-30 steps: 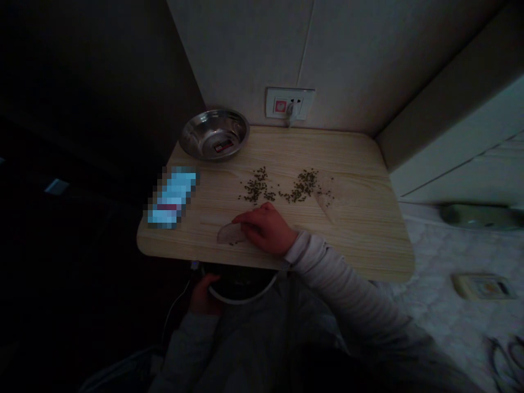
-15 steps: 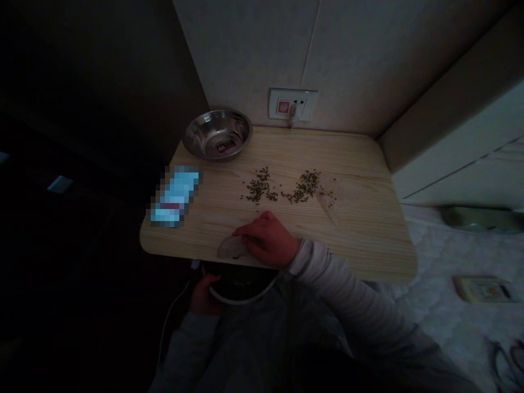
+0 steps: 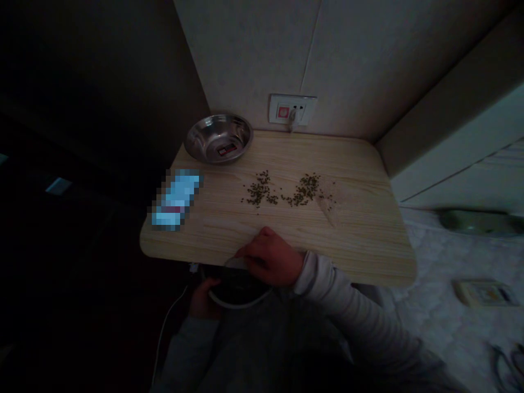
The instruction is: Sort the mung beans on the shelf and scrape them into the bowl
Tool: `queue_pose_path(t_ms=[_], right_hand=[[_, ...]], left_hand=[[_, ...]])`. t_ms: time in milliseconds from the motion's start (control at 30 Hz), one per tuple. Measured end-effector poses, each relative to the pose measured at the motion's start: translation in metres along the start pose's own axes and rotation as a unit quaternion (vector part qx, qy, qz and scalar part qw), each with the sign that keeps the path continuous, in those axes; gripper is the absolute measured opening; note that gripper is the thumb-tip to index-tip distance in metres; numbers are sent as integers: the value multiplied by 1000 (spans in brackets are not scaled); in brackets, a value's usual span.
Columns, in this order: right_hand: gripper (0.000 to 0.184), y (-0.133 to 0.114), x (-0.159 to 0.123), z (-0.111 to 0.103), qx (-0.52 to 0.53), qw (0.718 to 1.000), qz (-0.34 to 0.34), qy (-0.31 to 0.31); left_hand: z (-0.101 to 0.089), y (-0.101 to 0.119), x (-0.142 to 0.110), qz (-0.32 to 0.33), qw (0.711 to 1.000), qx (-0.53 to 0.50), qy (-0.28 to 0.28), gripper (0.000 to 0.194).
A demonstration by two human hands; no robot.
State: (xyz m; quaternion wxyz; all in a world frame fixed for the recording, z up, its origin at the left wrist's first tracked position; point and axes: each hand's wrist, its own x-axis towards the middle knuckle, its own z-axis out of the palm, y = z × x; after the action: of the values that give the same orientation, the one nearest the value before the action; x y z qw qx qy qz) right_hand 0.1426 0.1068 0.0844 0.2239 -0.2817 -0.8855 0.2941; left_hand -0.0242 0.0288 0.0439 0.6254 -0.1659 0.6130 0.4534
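My right hand (image 3: 275,257) is closed on a thin, pale translucent piece (image 3: 234,263) at the table's near edge; its exact kind I cannot make out. Just below that edge, my left hand (image 3: 203,299) grips a bowl (image 3: 241,304) with a white rim and a dark inside, too dim to show its contents. Two loose patches of small dark green beans lie on the wooden table (image 3: 368,240): one left patch of beans (image 3: 258,193) and one right patch of beans (image 3: 306,191). Some right-hand beans lie by a clear, pointed plastic film (image 3: 328,204).
A steel bowl (image 3: 219,141) stands at the back left, with a blurred lit phone (image 3: 177,199) in front of it. The wall socket (image 3: 292,109) holds a plug. A white cable (image 3: 164,327) hangs at left. To the right lies a quilted bed surface (image 3: 426,251).
My right hand has drawn the translucent piece back toward me, from the tabletop to the edge over the held bowl. My left hand stays on the bowl.
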Motion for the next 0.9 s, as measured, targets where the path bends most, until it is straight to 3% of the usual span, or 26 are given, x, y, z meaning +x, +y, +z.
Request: queue_pose_path(t_ms=[167,300,533,667,900], right_hand=[[23,-1,-6,-7,42,998,19,47],[22,3,-13,-16,64,986,89,128],[23,32,-35,-28,114,908,233,329],[23,43,-32,-44,86,903,247,341],[21,58,3,-53,-9,936,197,290]], left_hand=[[7,-4,-4,-49,998,0,-27,17],[10,-15,-2,-54,998,2,-39,18],[15,-24,-2,-37,997,37,-50,19],[15,-25,-2,-15,999,34,-40,20],[15,-27,-2,-23,998,17,-47,18]])
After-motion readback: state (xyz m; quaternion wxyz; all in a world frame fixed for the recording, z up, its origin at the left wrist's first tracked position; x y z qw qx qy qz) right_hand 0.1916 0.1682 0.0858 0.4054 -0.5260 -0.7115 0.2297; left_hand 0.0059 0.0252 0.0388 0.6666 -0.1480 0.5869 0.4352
